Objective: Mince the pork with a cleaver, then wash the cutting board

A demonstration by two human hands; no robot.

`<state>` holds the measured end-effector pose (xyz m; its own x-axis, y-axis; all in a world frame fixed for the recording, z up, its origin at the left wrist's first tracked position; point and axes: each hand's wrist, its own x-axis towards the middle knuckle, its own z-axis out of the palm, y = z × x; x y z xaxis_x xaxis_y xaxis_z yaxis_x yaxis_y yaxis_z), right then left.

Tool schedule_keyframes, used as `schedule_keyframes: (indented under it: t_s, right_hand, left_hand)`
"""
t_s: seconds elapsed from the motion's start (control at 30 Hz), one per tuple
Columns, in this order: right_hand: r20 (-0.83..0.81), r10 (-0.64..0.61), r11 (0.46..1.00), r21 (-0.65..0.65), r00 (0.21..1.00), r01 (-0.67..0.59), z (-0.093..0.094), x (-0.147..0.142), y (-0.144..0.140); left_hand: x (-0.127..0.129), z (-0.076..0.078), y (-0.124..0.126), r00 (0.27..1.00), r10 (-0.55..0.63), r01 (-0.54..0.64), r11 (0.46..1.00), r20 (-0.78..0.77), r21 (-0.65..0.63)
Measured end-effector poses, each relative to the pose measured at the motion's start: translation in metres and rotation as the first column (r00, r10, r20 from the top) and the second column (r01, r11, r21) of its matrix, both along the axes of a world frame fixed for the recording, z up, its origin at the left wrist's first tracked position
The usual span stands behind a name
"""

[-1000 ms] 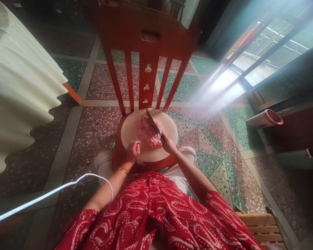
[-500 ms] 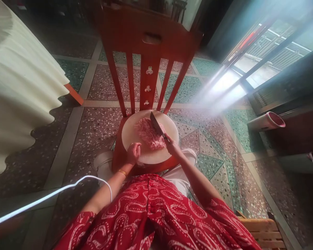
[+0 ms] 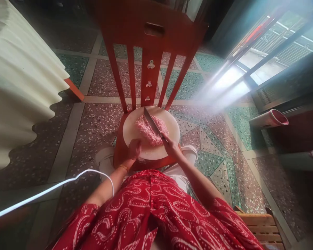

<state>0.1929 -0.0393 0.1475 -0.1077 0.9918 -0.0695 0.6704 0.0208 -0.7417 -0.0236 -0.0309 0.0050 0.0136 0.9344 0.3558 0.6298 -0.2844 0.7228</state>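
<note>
A mound of pink minced meat (image 3: 145, 130) lies on a round pale chopping board (image 3: 172, 121), which rests on the seat of a reddish wooden chair (image 3: 118, 152). My right hand (image 3: 170, 146) is wrapped round the handle of a knife (image 3: 151, 121) at the board's lower right. Its broad dark blade slants up and left across the meat; whether the edge presses in, I cannot tell. Curled into a fist, my left hand (image 3: 135, 149) is at the board's lower left edge, apart from the meat, with nothing visible in it.
The chair's slatted back (image 3: 148, 76) rises behind the board. A white cord (image 3: 41, 196) crosses at lower left, near my left forearm. Pale cloth (image 3: 23, 93) hangs at left. A slatted wooden seat (image 3: 261, 225) is at lower right, and a bin-like container (image 3: 266, 119) stands at right.
The knife has shifted left over the meat, its tip now nearer the board's far edge. My left hand remains a fist at the board's edge. The view has shifted slightly.
</note>
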Motion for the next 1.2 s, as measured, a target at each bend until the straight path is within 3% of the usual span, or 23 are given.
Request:
schedule_keyframes:
  t_s: [0.1,0.17,0.23,0.3,0.37,0.43,0.53,0.6,0.67,0.73,0.8,0.87,1.0,1.1,1.2]
  right_hand:
    - [-0.092,0.002,0.977,0.212,0.996,0.018,0.022,-0.004,0.003]
    - [-0.111,0.019,0.96,0.281,0.994,0.013,0.019,-0.009,0.002]
    - [-0.068,0.045,0.98,0.196,0.997,-0.031,0.003,-0.012,-0.004]
    - [0.023,0.058,0.998,0.002,0.998,-0.058,-0.014,-0.012,-0.011]
    - [0.073,0.041,0.991,-0.128,0.996,-0.031,-0.016,-0.008,-0.015]
    - [0.03,0.011,0.996,-0.088,0.999,-0.008,-0.002,-0.006,-0.015]
    - [-0.106,0.037,0.991,0.133,0.994,-0.022,0.023,-0.011,-0.007]
    - [-0.145,0.057,0.975,0.223,0.988,-0.024,0.021,-0.018,-0.003]
    - [-0.108,0.064,0.985,0.168,0.992,-0.045,0.004,-0.023,-0.003]
    - [-0.028,0.057,0.998,0.008,0.998,-0.057,-0.013,-0.023,-0.008]
    - [0.031,0.05,0.993,-0.107,0.998,-0.046,-0.017,-0.019,-0.013]
    - [0.018,0.037,0.996,-0.076,0.999,-0.036,-0.003,-0.014,-0.016]
    - [-0.121,0.008,0.983,0.183,0.993,0.014,0.033,-0.011,-0.015]
    - [-0.165,-0.013,0.98,0.194,0.986,0.045,0.019,-0.014,-0.014]
    - [-0.075,0.002,1.0,-0.03,0.997,-0.004,-0.006,-0.014,-0.017]
  left_hand:
    - [0.0,0.001,-0.001,1.0,-0.008,0.008,1.0,0.011,0.012]
    - [0.0,0.001,-0.001,1.0,0.003,-0.004,1.0,0.023,0.021]
    - [0.0,0.0,-0.002,0.999,0.016,-0.017,0.999,0.035,0.03]
    - [0.0,-0.001,-0.001,0.999,0.031,-0.032,0.999,0.045,0.028]
    - [0.0,-0.002,-0.001,0.998,0.031,-0.032,0.999,0.055,0.009]
    - [0.0,-0.003,-0.001,0.998,0.019,-0.018,1.0,0.061,-0.007]
    - [-0.001,-0.005,-0.001,0.998,0.012,-0.012,1.0,0.066,0.009]
    - [-0.001,-0.006,-0.001,0.998,0.011,-0.013,1.0,0.065,0.02]
    - [0.0,-0.007,-0.001,0.998,0.023,-0.024,1.0,0.062,0.016]
    - [0.0,-0.006,-0.001,0.997,0.04,-0.04,0.999,0.063,-0.001]
    - [0.001,-0.005,-0.001,0.997,0.044,-0.043,0.999,0.064,-0.016]
    - [0.001,-0.003,-0.001,0.998,0.025,-0.024,1.0,0.055,-0.016]
    - [0.001,-0.002,-0.001,0.999,-0.008,0.007,1.0,0.043,0.024]
    - [0.0,-0.005,-0.001,0.999,0.0,0.0,1.0,0.032,-0.005]
    - [0.0,-0.007,-0.001,0.999,0.024,-0.023,0.999,0.033,-0.036]
